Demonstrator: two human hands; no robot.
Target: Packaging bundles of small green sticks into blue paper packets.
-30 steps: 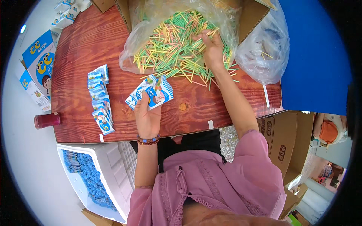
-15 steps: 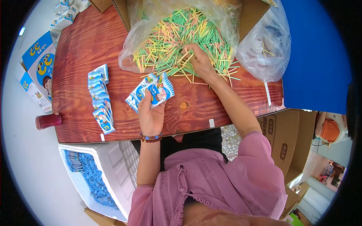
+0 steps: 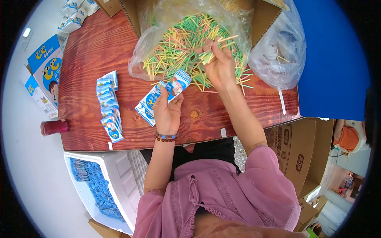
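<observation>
My left hand (image 3: 168,113) grips small blue and white printed packets (image 3: 179,83) over the table, thumb across them; they look like two, overlapping. Up and to the right, my right hand (image 3: 223,70) is closed around a few thin candy sticks (image 3: 229,39), yellow and green, whose ends poke out past the fingers. Below it lies a large heap of loose yellow, green and pink sticks (image 3: 174,49), spilling from a clear plastic bag (image 3: 137,63). A column of overlapping packets (image 3: 108,99) lies on the table to the left of my left hand.
An open cardboard box (image 3: 266,20) surrounds the bag at the back of the red-brown wooden table (image 3: 83,67). Another clear bag (image 3: 276,59) sits at right. A dark red jar (image 3: 54,127) stands at the left edge. A white foam box (image 3: 103,162) of blue packets is below.
My right hand has lifted off the heap with sticks in its fingers and turned. My left hand has shifted slightly right with the packets, whose right one now stands more upright.
</observation>
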